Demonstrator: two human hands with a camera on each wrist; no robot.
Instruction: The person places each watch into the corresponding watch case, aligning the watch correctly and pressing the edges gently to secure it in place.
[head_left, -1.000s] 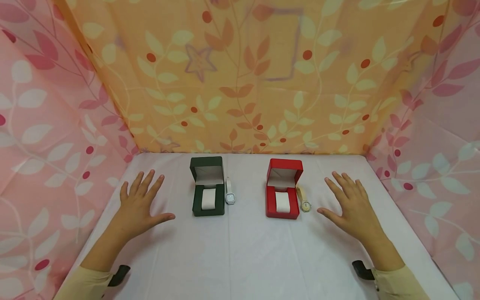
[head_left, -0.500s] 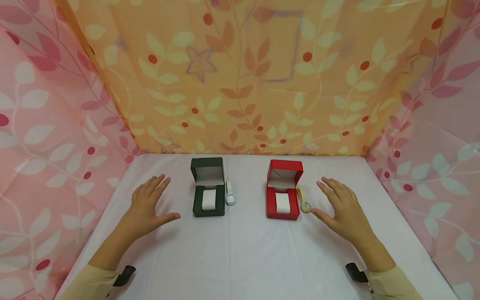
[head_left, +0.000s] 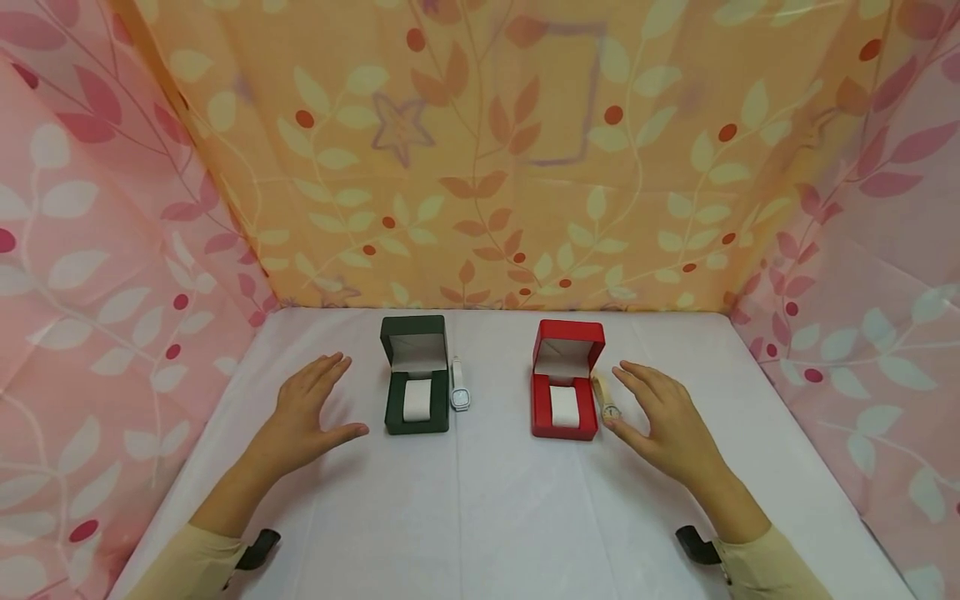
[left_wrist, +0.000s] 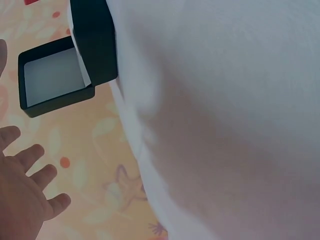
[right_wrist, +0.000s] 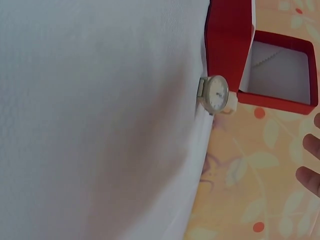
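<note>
A dark green watch box (head_left: 393, 408) stands with its lid up and a white cushion (head_left: 417, 400) inside. Along its right side lies a silver watch (head_left: 460, 395). Further right is a red watch box (head_left: 541, 412), also with its lid raised over a white cushion (head_left: 565, 407). A gold-toned watch (right_wrist: 218, 93) lies against its right side. My left hand (head_left: 303, 417) is held left of the green box, fingers extended and holding nothing. Beside the gold-toned watch, my right hand (head_left: 663, 425) has its thumb near the dial; whether it touches cannot be told.
A white cloth (head_left: 480, 517) covers the table. Patterned fabric stands around it: an orange sheet (head_left: 480, 208) at the back and pink sheets (head_left: 97, 333) at the sides. Black straps (head_left: 258, 550) show at both sleeve cuffs.
Both hands have moved inward, the left toward the green box and the right toward the gold-toned watch. Their fingers are less spread than before. Boxes and watches stay in place.
</note>
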